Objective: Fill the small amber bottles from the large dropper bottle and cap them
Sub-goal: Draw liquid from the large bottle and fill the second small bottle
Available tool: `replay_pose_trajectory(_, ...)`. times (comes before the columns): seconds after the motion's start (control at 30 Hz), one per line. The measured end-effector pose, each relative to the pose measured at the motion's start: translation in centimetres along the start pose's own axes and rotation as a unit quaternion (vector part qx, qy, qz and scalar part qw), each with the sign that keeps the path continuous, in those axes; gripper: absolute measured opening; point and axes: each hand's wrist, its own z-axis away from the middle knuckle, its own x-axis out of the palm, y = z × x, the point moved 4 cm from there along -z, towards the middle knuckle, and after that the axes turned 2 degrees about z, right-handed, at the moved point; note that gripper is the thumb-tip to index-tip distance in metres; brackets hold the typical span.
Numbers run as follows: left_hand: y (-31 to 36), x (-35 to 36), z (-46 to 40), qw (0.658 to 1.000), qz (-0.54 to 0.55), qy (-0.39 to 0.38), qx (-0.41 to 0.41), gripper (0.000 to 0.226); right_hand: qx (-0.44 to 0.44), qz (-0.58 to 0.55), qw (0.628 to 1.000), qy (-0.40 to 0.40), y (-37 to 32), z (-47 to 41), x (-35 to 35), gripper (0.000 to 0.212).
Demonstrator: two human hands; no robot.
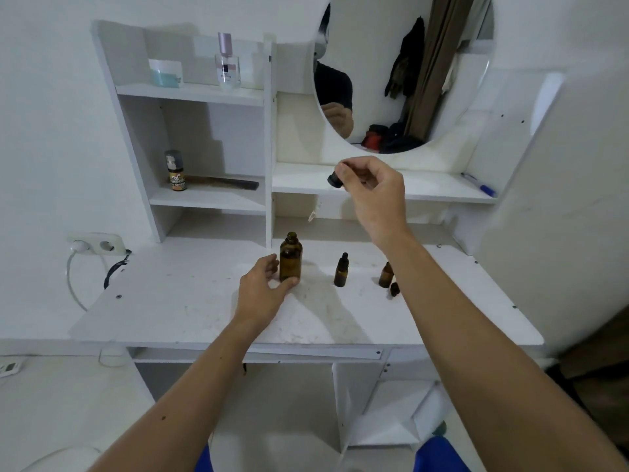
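Left hand: the left hand (263,287) is steadying the large dropper bottle (290,257), thumb and fingers curling round its base, neck standing uncapped.
Right hand: the right hand (371,185) is pinching the dropper cap (335,179), its clear pipette (315,210) hanging below the fingertips.
Small bottles: a capped small amber bottle (341,271) is standing below the right hand; an open small bottle (386,274) and a loose small cap (394,289) are sitting beside that wrist.
Risk: the pipette may be dripping onto the desk (170,301) while travelling; narrow necks are inviting misses; the forearm may be nudging the open bottle.
Materials: smooth amber glass cylinders, black ribbed caps, a scuffed matte white desk.
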Motion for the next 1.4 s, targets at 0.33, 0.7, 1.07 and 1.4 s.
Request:
replay_pose_trajectory(0.33,2.7,5.5,5.7,0.997,0.077,0.008,0.028,0.05,0.028,0.065,0.996,0.05,4.2,2.3,-9.9,0.009)
replay_pose_trajectory(0.7,6.4,15.4,2.8,0.987,0.064,-0.129,0.071,0.058,0.054,0.073,0.995,0.051,7.4,3.9,-12.6,0.011)
replay_pose_trajectory(1.07,6.0,17.7,0.0,0.991,0.019,-0.099,0.09,0.023,0.052,0.117,0.992,0.004,9.9,4.4,-11.6,0.007)
replay_pose_trajectory(1.4,5.5,17.9,-0.2,0.99,0.02,-0.096,0.102,0.02,0.089,0.091,0.992,0.021,10.3,4.7,-11.1,0.005)
